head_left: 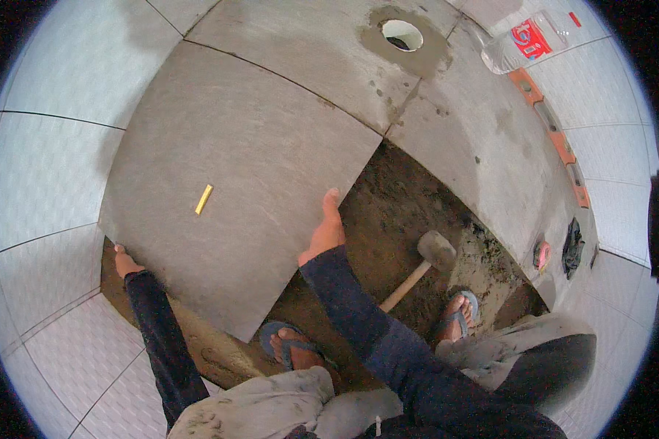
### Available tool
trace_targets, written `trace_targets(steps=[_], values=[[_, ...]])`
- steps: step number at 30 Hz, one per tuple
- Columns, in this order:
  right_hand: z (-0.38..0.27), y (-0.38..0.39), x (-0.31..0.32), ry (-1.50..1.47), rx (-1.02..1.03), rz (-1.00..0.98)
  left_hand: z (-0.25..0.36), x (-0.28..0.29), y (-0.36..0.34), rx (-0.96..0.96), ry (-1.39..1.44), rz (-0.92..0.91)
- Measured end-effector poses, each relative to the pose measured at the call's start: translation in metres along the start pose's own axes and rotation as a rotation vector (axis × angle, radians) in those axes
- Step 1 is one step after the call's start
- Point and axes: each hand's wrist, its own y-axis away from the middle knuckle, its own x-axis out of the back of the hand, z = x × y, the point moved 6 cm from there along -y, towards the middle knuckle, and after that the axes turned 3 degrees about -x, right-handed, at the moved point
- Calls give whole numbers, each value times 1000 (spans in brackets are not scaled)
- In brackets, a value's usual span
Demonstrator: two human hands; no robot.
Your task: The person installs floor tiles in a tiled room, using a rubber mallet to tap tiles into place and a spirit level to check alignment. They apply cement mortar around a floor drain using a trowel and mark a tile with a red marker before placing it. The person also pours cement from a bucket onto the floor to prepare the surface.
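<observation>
A large square grey tile [238,154] lies in front of me with a small yellow strip [203,199] on it. My left hand [127,260] grips its near left edge, fingers at the rim. My right hand [324,230] holds its right edge, thumb and fingers along the side. Right of that hand, a rubber mallet [437,249] with a wooden handle lies on dark, damp bedding [395,190], exposed beside the tile.
Laid grey tiles [476,146] hold a round drain opening [402,35], a plastic bottle [505,51], an orange level [545,124], a pink object [541,254] and black plastic [572,249]. White tiled walls [44,175] border the sides. My sandalled feet [293,344] are below.
</observation>
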Motion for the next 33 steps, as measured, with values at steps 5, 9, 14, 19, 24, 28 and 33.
trace_targets(steps=[5, 9, 14, 19, 24, 28, 33], values=[[-9, 10, -13, -94, 66, -140, 5, -6, 29, 114, 178, -25], [-13, 36, -25, -102, 61, -299, 54, -22, 74, -448, -1422, -52], [-29, 51, -16, 249, 334, -38, 39, -14, 91, 117, 187, 135], [-22, 43, -17, 124, 200, -164, 26, -17, 81, 131, 149, 205], [-23, 30, -10, 164, 229, -169, 31, -17, 79, 70, 37, 189], [-23, 24, -10, 135, 274, -196, 40, -15, 97, 125, 231, 196], [-19, 33, -11, 96, 204, -168, 67, 6, 112, 58, 181, 244]])
